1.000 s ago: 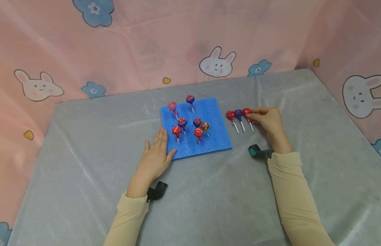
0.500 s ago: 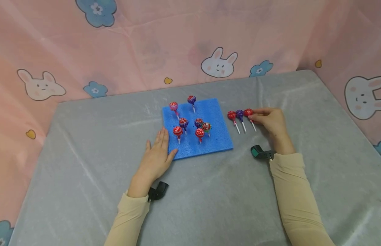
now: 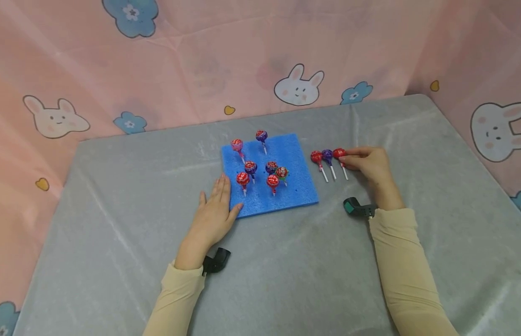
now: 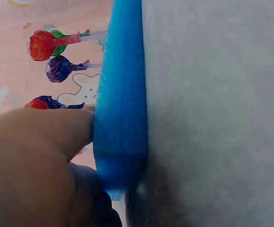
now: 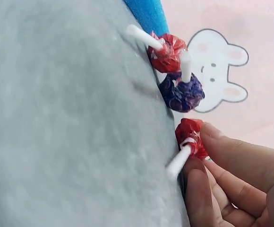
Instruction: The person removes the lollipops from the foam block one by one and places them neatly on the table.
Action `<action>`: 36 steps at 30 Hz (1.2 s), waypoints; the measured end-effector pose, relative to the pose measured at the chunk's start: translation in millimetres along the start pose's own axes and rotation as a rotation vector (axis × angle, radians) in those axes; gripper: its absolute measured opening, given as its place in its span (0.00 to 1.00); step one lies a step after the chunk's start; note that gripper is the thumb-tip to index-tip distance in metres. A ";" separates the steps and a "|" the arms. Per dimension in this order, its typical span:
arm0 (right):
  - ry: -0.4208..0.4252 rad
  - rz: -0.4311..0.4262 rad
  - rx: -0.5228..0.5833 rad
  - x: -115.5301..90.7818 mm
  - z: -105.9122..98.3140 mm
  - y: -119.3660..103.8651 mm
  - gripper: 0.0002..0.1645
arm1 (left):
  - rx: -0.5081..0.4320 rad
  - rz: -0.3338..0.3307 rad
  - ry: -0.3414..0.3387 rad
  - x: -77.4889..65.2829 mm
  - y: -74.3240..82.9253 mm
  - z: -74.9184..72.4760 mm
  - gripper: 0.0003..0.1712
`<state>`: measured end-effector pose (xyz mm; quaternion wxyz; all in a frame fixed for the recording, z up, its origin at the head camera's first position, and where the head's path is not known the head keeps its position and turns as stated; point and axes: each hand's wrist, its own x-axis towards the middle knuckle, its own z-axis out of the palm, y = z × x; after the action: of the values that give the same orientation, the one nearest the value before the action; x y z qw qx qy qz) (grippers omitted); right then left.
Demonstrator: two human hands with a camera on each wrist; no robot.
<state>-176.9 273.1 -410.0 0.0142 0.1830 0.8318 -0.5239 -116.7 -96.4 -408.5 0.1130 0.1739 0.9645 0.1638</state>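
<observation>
A blue foam board [image 3: 294,163] lies on the table with several wrapped lollipops standing in it by their sticks, among them a pink one [image 3: 237,145] and a purple one [image 3: 261,136]. My left hand [image 3: 210,217] rests along the board's left edge, fingers straight and the thumb over the front corner. To the right of the board, my right hand [image 3: 371,168] pinches the head of a red lollipop [image 5: 190,132] between thumb and finger, its white stick pointing toward me. Beside it lie a purple lollipop [image 5: 182,94] and another red lollipop [image 5: 167,54].
A grey cloth covers the table [image 3: 117,210]. A pink curtain [image 3: 193,60] printed with rabbits and flowers hangs behind it and at the sides. Each wrist wears a black camera mount, such as the right one [image 3: 358,208].
The whole head view has shifted slightly. Both hands keep their places, the right one still at the same red lollipop.
</observation>
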 end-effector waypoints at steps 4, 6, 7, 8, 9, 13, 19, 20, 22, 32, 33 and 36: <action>0.010 -0.022 0.060 -1.0 -2.4 0.4 0.27 | -0.001 -0.007 -0.005 0.4 0.0 0.1 0.42; 0.015 -0.038 0.084 -1.9 -3.7 -0.1 0.27 | -0.002 -0.010 -0.007 0.6 0.3 -0.1 0.42; 0.013 -0.042 0.092 -2.1 -4.1 -0.9 0.28 | -0.003 -0.012 -0.008 0.6 0.3 -0.4 0.42; 0.015 -0.049 0.100 -2.5 -4.5 -2.0 0.28 | -0.001 -0.014 -0.009 0.5 0.3 -0.7 0.42; 0.017 -0.055 0.095 -2.7 -5.0 -3.0 0.28 | 0.002 -0.014 -0.009 0.6 0.4 -0.9 0.42; 0.018 -0.083 0.090 -3.6 -6.4 -6.5 0.29 | 0.006 -0.019 -0.014 0.9 0.3 -1.3 0.42; 0.007 -0.132 0.149 -5.7 -7.7 -11.9 0.26 | 0.008 -0.026 -0.018 0.2 0.1 -1.0 0.42; 0.003 -0.138 0.150 -6.3 -7.6 -13.0 0.26 | 0.011 -0.025 -0.017 0.0 0.4 -1.1 0.42; -0.004 -0.151 0.141 -7.7 -7.3 -15.2 0.26 | 0.015 -0.019 -0.015 -0.3 0.6 -0.7 0.42; -0.088 -0.209 0.201 -16.0 7.6 -31.8 0.22 | 0.016 -0.014 -0.009 0.9 0.1 2.4 0.42; -0.106 -0.214 0.203 -16.3 10.5 -34.2 0.22 | 0.017 -0.014 -0.005 1.0 -0.4 2.6 0.42; -0.136 -0.228 0.211 -16.3 20.9 -42.1 0.24 | 0.012 -0.013 0.002 1.1 -1.0 2.2 0.42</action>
<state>-178.6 233.9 -379.4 -0.0083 0.0523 0.7847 -0.6176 -117.5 -96.2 -411.1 0.1121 0.1684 0.9666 0.1574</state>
